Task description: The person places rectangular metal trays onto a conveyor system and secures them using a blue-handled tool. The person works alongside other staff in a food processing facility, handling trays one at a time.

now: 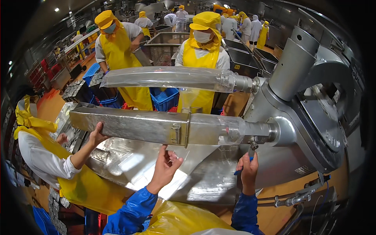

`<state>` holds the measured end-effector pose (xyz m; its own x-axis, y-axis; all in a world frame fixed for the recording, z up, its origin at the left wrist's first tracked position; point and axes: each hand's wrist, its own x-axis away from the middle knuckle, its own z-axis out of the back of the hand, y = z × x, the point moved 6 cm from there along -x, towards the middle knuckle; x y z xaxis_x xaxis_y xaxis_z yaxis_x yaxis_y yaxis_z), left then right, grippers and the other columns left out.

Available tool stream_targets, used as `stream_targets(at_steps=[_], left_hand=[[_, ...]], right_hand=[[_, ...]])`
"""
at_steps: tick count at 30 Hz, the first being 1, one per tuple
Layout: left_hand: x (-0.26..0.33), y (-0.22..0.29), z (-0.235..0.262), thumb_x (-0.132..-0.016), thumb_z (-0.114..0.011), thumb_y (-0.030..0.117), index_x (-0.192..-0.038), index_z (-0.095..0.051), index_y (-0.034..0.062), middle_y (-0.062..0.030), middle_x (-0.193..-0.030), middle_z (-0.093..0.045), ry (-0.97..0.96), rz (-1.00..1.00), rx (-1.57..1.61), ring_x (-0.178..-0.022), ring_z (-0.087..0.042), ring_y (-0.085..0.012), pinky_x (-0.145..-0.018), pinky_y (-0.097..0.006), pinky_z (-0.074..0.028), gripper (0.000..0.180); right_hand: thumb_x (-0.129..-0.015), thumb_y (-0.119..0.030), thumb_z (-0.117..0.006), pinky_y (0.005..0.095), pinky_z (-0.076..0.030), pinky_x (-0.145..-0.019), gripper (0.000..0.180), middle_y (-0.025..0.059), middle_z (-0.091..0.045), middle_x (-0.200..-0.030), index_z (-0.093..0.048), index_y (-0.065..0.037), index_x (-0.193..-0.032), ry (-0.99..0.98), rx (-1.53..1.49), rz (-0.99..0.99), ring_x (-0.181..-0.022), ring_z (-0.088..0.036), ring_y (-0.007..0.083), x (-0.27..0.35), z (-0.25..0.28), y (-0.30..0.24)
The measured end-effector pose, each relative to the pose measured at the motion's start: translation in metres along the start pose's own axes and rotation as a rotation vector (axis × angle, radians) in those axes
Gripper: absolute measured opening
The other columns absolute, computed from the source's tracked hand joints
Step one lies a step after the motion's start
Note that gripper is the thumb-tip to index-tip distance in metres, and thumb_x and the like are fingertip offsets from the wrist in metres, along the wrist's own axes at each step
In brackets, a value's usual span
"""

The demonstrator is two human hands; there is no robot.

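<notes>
Right hand (248,169): fingers pinched on a small blue-handled lever (250,150) under the machine's nozzle. Left hand (166,166): fingers loosely spread, just below the long rectangular steel mould (137,125), touching nothing. The mould projects horizontally from the nozzle; judged heavy, rigid, slick. Best gripped underneath, near the latch (176,134). A co-worker's hand (96,136) supports its far end.

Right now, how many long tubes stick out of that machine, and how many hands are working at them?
Long metal mould: 1
Clear plastic sleeve: 1
Wearer's hands: 2, left hand under the mould, right hand on the blue-handled lever
Co-worker's hand: 1
Total: 5
</notes>
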<state>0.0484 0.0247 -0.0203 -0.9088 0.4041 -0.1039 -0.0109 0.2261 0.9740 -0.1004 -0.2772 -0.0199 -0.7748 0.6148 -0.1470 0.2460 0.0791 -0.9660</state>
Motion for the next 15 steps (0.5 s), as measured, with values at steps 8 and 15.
stream_targets(at_steps=[8, 15], left_hand=[[0.002, 0.005, -0.047, -0.091, -0.078, 0.011, -0.15, -0.037, -0.0012, -0.0014, -0.106, -0.051, -0.159, 0.003, -0.12, -0.09, -0.053, -0.0063, -0.078, -0.024, -0.047, 0.073], [-0.002, -0.005, -0.062, -0.089, -0.08, 0.012, -0.149, -0.039, -0.0019, -0.0066, -0.111, -0.051, -0.199, -0.09, -0.27, -0.089, -0.053, -0.0113, -0.078, -0.027, -0.05, 0.074]], right_hand=[[-0.109, -0.021, -0.052, 0.0266, -0.043, -0.052, 0.016, 0.001, -0.046, -0.069, -0.043, -0.008, -0.108, -0.029, 0.043, 0.043, -0.057, -0.045, 0.01, 0.0, 0.0, -0.004], [-0.109, -0.021, -0.052, 0.0258, -0.043, -0.052, 0.015, 0.0012, -0.047, -0.069, -0.045, -0.007, -0.106, -0.04, 0.099, 0.049, -0.057, -0.045, 0.0094, 0.002, -0.001, -0.012]])
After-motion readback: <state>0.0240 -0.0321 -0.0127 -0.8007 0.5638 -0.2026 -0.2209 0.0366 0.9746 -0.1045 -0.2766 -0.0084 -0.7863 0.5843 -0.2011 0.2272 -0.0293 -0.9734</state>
